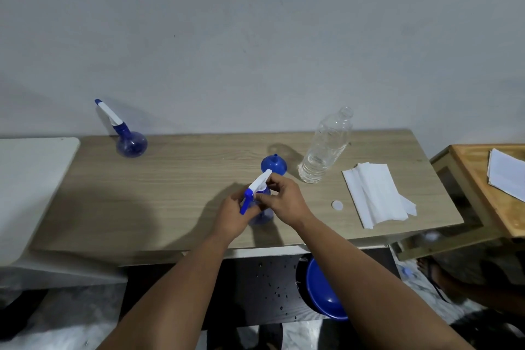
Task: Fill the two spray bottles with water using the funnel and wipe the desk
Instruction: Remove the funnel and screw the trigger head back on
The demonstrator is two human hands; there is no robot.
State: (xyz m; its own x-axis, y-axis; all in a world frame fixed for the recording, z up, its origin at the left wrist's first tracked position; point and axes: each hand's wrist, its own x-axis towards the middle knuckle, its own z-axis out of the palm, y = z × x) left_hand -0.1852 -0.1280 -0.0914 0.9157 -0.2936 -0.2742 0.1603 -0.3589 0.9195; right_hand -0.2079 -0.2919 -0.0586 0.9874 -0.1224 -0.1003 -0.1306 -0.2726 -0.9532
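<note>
A blue spray bottle stands near the front middle of the wooden desk. My left hand grips its body and blue trigger. My right hand pinches its white spray head at the neck. A blue funnel lies upside down just behind it. A second blue spray bottle with its white head on stands at the back left. A clear plastic water bottle, uncapped and holding a little water, stands to the right of the funnel.
Folded white paper towels lie at the desk's right, with a small white cap beside them. A blue basin sits below the desk's front edge. A white surface adjoins at left, and a wooden side table at right.
</note>
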